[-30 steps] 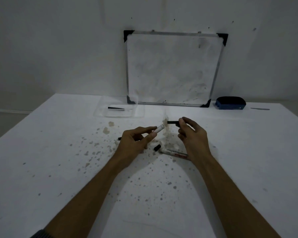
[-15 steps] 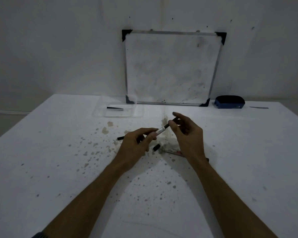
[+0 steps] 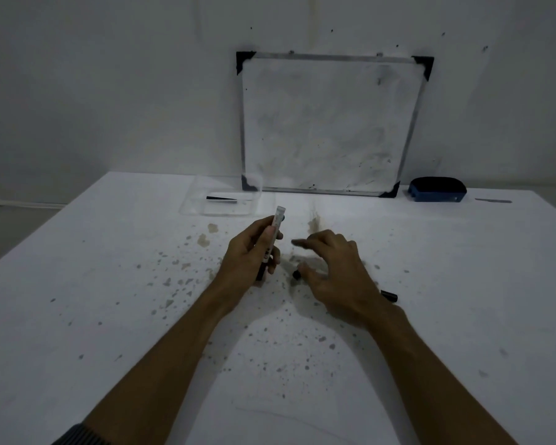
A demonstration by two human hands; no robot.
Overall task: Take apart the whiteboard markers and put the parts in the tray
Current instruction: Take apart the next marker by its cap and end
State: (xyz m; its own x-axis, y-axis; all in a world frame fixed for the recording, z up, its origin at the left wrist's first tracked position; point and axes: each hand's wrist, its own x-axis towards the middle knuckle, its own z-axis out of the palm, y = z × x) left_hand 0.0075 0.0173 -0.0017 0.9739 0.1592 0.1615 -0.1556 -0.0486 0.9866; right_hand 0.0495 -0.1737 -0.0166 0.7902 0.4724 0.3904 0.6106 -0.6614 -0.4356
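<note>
My left hand (image 3: 251, 252) grips a white marker barrel (image 3: 275, 231), tilted nearly upright, with its pale open end pointing away toward the tray and its black end below my fingers. My right hand (image 3: 334, 274) hovers low over the table with the fingers spread and nothing visible in them. Its thumb is next to a small black cap (image 3: 296, 274) lying on the table. A second marker lies under that hand, and only its black end (image 3: 389, 296) shows. The clear plastic tray (image 3: 187, 203) stands at the back left with one slim black part (image 3: 222, 199) inside.
A whiteboard (image 3: 328, 123) leans on the wall behind the tray. A blue eraser (image 3: 437, 189) and a thin grey strip (image 3: 493, 201) lie at the back right. The white table (image 3: 109, 316) is speckled with stains around my hands.
My left hand has swung the barrel from lying sideways to pointing up and away. My right hand has dropped toward the table, and the black rod it pinched is no longer visible.
</note>
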